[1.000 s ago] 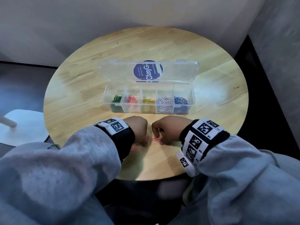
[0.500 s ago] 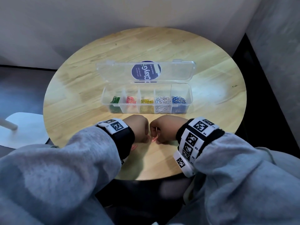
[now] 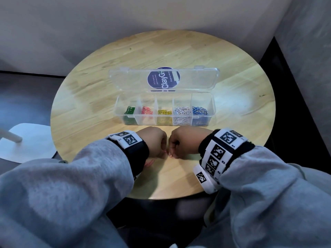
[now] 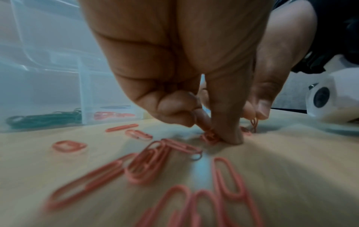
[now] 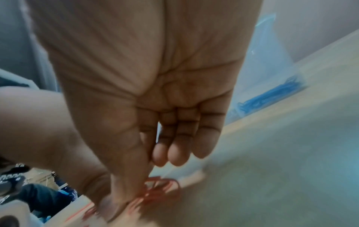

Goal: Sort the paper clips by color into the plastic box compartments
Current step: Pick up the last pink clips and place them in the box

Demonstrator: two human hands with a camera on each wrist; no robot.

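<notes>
Head view shows both hands near the front wall of the plastic box (image 3: 164,111) on the desk (image 3: 86,104), the left hand (image 4: 174,73) and the right hand (image 5: 147,122) each pinching pink paper clips (image 4: 147,162), probably to gather them for the pink compartment.

Plain room corner, round table (image 3: 232,56)

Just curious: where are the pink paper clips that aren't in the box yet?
Loose pink paper clips lie on the table under both hands, nearer the person than the plastic box.

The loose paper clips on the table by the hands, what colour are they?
Pink-red loose paper clips; the left wrist view shows them best.
</notes>
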